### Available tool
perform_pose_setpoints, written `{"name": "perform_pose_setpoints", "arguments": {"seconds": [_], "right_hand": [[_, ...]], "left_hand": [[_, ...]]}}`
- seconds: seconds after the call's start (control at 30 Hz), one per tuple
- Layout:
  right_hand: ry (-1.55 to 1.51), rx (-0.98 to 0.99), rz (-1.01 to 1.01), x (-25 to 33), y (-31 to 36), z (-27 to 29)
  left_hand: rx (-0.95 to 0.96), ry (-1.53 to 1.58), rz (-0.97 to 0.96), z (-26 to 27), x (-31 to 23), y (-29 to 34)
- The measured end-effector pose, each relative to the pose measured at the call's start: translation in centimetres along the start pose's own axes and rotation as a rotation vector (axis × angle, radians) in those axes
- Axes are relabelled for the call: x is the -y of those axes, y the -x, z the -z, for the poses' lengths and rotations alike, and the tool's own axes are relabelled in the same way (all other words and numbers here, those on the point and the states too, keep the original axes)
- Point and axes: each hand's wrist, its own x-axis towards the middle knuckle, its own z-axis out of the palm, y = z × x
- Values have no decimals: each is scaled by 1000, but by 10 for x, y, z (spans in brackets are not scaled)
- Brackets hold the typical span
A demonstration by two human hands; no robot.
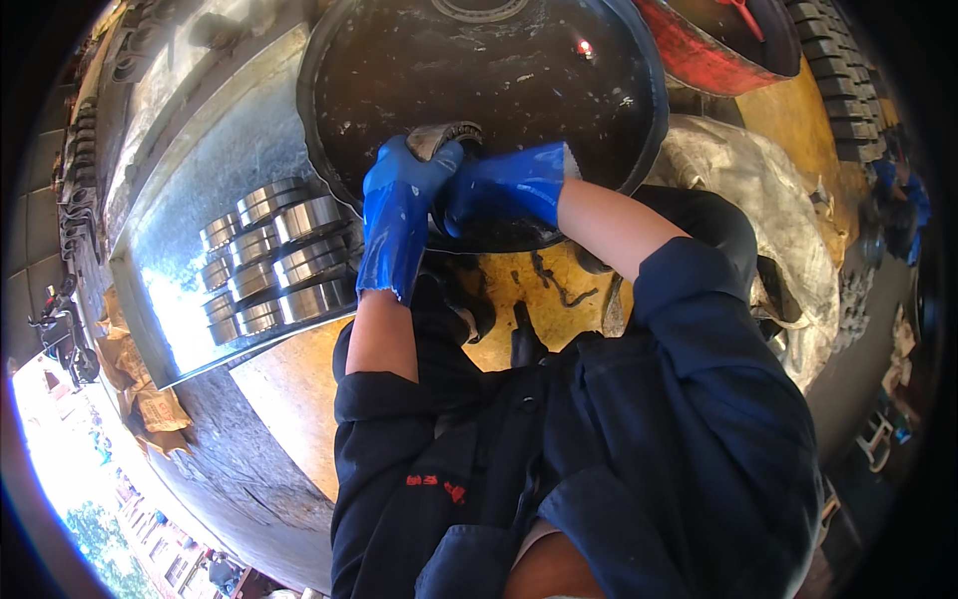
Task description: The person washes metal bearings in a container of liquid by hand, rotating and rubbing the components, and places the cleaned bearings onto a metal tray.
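Note:
Over the near part of a round dark basin (315, 100), a metal roller bearing (464, 131) is held tilted, its rollers showing along the far edge. My left hand (407, 172), in a blue rubber glove, is closed round the bearing's left side. My right hand (489, 190), gloved the same way, curls in against it from the right; its fingertips are partly hidden. Dark liquid with pale specks and a bright reflection fills the basin. At its far edge lies another ring-shaped bearing (479, 8), cut off by the frame.
Several shiny bearing rings (309, 220) stand stacked on a metal sheet (180, 290) at the left. A red container (699, 55) stands far right, beside a tyre (836, 75). Pale crumpled sacking (798, 220) lies at the right. Torn brown paper (150, 394) is at the far left.

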Motion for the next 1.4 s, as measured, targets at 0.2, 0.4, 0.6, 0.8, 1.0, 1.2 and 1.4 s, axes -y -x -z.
{"name": "perform_pose_setpoints", "arguments": {"seconds": [0.2,0.4,0.6,0.8,1.0,1.2,1.4], "right_hand": [[81,57,30,14,15,10],[536,-412,284,10,11,-22],[-5,-321,110,3,9,-13],[-276,71,-258,36,17,21],[-126,-240,14,-4,0,-15],[-74,-358,116,-22,-4,-20],[-205,2,-82,-10,-2,5]], "left_hand": [[39,-16,6,-6,-5,-5],[13,-24,-35,-8,4,-13],[16,-17,-28,-9,-3,-9],[40,-48,23,0,-5,-7],[62,-39,8,-1,-13,-3],[15,-22,-32,-8,-8,-5],[36,20,10,-7,-7,-8]]}}
